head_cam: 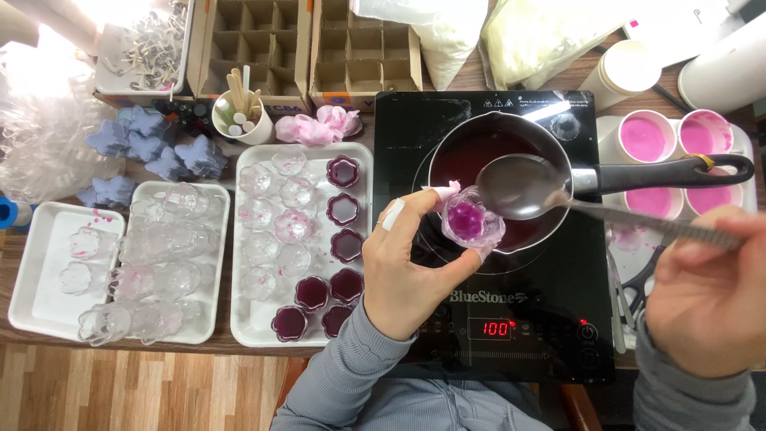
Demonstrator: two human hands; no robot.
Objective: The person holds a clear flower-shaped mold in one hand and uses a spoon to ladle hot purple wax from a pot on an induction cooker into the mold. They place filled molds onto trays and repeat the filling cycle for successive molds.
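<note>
Your bench (pixel 239 355) carries a black induction cooktop (pixel 495 239) in front of you, with a dark saucepan (pixel 487 172) of deep purple liquid sitting on it, its long handle pointing to your right. To the left of the cooktop lie two white trays: the nearer tray (pixel 302 239) holds clear flower-shaped cups, several along its right and front edges already filled with dark purple; the farther tray (pixel 171 263) holds only clear ones lying in a heap. Your left forearm comes up from the lower edge in a grey sleeve, the wrist bent so your left hand (pixel 407 267) reaches over the pan's near rim. Its thumb and fingers are clamped around a small clear cup (pixel 469 219), held upright over the pan, with bright purple liquid in its bottom. Your right hand (pixel 706 299) sits low at the right, closed on the long handle of a metal spoon (pixel 527 187). The spoon's bowl hovers level just above and right of the cup, over the saucepan. The two hands are well apart.
</note>
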